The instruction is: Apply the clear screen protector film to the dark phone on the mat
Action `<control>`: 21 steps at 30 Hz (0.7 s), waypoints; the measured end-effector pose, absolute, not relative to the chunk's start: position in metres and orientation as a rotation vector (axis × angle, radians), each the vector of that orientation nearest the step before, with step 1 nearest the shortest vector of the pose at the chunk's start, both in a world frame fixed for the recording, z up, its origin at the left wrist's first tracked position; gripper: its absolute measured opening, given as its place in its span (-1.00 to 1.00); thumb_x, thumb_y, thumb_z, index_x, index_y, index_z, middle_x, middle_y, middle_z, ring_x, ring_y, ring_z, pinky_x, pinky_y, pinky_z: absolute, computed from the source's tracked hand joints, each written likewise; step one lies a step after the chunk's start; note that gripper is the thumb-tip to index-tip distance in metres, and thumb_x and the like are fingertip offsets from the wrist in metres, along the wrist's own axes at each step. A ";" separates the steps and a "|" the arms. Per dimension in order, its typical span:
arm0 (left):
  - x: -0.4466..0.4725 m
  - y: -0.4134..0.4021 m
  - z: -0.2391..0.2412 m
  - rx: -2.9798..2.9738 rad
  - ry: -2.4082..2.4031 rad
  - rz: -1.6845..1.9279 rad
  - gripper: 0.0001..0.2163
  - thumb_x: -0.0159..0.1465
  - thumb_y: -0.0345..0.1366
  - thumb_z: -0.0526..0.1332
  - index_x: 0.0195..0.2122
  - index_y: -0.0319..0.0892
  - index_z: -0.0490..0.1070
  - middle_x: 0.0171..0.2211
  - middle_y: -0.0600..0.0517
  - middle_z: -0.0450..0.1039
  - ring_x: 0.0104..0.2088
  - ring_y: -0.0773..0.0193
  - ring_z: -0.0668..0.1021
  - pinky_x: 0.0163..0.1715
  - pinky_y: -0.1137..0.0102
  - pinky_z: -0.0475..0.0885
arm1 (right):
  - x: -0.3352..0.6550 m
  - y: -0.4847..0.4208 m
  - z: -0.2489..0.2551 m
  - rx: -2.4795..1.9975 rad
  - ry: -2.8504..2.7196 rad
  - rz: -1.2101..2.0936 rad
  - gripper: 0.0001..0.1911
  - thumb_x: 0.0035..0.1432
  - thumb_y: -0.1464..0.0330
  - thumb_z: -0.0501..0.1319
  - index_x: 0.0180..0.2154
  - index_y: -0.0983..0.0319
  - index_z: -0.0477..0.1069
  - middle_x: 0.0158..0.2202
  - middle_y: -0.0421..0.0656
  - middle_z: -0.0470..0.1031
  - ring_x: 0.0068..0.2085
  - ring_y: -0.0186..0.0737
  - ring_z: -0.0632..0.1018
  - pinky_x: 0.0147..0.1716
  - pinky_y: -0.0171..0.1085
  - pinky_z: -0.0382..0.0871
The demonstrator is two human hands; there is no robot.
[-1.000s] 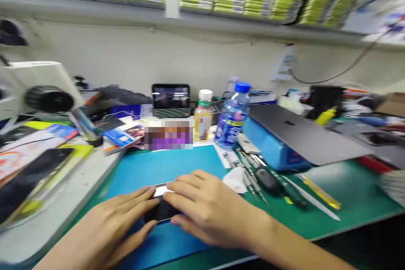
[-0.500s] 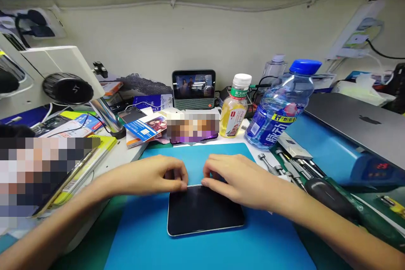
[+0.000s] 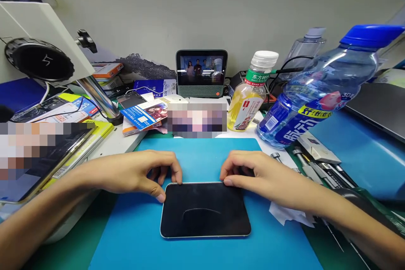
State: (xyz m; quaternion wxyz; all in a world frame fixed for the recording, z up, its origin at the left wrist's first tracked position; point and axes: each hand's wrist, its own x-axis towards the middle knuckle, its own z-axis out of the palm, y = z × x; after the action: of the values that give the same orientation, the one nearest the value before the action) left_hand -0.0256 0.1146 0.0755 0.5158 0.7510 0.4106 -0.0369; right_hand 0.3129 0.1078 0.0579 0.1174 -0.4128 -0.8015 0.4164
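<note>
Presently touching the far side of a rectangular black phone (image 3: pixel 205 223) with open left hand (image 3: pixel 136 173) and curled right hand (image 3: pixel 266 177), unclear if gripping. Lies lengthwise, bodyward of both, parallel to a smooth blue mat's (image 3: pixel 202 257) far edge.

We see a smartphone (image 3: pixel 215 223) lying screen upward on a blue mat (image 3: pixel 202 255), its long axis running left to right. We note rounded corners, a thin silvery rim and a dark display crossed by one faint arc, whether reflection or mark we cannot tell.
</note>
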 end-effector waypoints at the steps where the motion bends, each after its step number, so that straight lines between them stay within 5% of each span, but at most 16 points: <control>1: -0.026 0.115 0.075 1.805 0.978 -0.086 -0.71 0.35 -0.06 0.48 0.02 -0.01 0.61 -0.07 0.08 0.58 -0.09 0.16 0.56 -0.11 0.40 0.45 | 0.313 0.107 0.058 -1.203 -2.351 1.212 -0.80 0.44 0.19 0.31 -0.20 0.10 0.67 -0.14 -0.19 0.72 -0.14 -0.11 0.65 -0.14 -0.19 0.46; 21: -0.026 0.112 0.081 1.906 0.962 -0.056 -0.78 0.45 -0.11 0.33 0.00 -0.05 0.67 -0.06 0.03 0.66 -0.09 0.12 0.62 -0.15 0.38 0.47 | 0.303 0.101 0.050 -1.119 -2.416 1.030 -0.74 0.52 0.15 0.24 -0.15 0.11 0.63 -0.16 -0.14 0.68 -0.18 -0.10 0.63 -0.17 -0.17 0.46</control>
State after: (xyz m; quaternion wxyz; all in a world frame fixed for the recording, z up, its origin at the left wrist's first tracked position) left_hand -0.0261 0.1120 0.0806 0.4822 0.7819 0.3945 -0.0228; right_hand 0.3033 0.1008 0.0504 0.1427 -0.3880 -0.8376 0.3572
